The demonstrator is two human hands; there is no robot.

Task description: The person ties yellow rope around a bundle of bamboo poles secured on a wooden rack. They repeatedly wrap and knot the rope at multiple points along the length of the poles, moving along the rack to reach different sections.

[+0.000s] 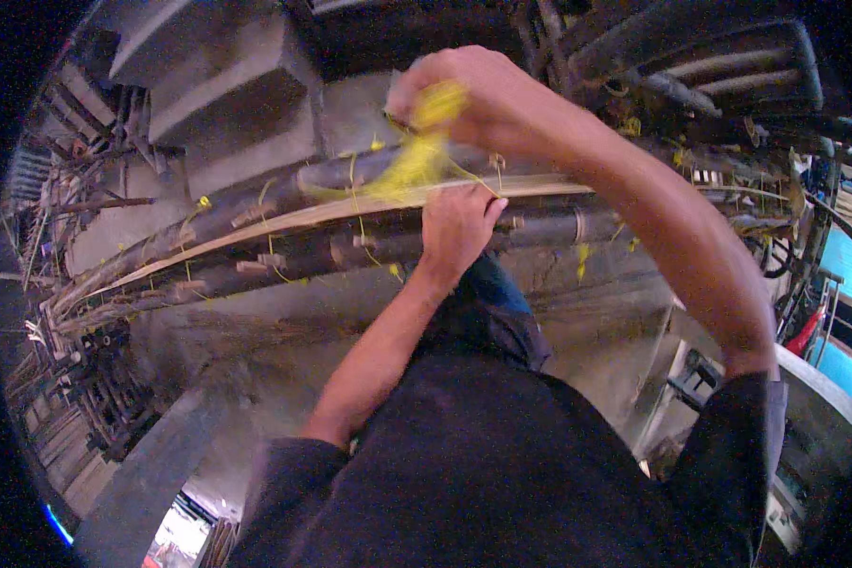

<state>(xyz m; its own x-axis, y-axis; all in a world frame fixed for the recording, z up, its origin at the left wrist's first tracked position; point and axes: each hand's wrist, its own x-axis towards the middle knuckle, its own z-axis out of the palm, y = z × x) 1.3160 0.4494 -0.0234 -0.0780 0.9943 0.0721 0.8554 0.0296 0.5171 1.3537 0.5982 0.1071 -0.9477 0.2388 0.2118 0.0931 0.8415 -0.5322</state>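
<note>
A long, curved bundle of pale wooden strips (284, 221) runs between two dark poles, with yellow string tied around at intervals. My left hand (457, 225) rests on the strips near the middle, fingers closed, its thumb and forefinger pinching a strand of yellow string (483, 183). Above and beyond it, my right hand (473, 95) is raised and closed around a hank of yellow string (440, 106). Loose loops of the hank hang over the far pole, smeared by motion. My left fingertips are partly hidden.
The near dark pole (298, 262) and far dark pole (246, 216) carry small wooden blocks and string ends. Concrete blocks (237, 104) stand beyond at the left. Dark metal frames (729, 80) are at the far right. Stacked wood lies at the lower left.
</note>
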